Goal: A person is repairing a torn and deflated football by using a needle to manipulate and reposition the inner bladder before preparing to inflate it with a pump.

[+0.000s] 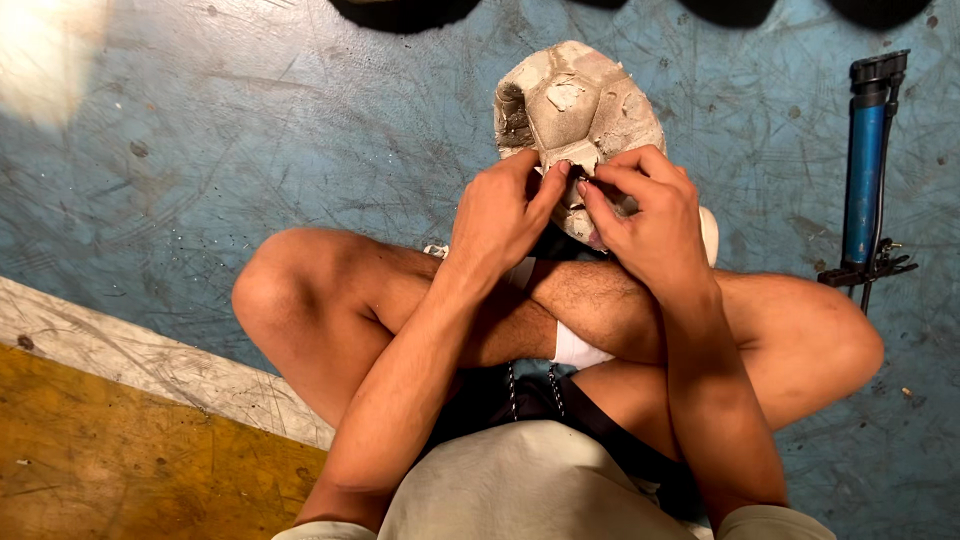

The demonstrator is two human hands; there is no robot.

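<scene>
While sitting cross-legged on scuffed blue floor point(250, 130), left hand point(500, 215) and right hand point(650, 225) are pinching a cracked, peeling deflated ball point(575, 100), blue hand pump point(865, 170) lying nearby.

shirt point(520, 485): beige, short sleeves | shorts point(540, 400): black, drawstring | sock point(578, 347): white | footwear: possibly white, mostly hidden

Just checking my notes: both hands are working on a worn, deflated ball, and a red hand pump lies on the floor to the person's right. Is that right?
Not quite. The head view shows the hand pump is blue with black fittings, not red. The rest holds: the left hand and right hand are both on the worn, deflated ball, and the pump lies on the scuffed blue floor to the person's right.
</scene>
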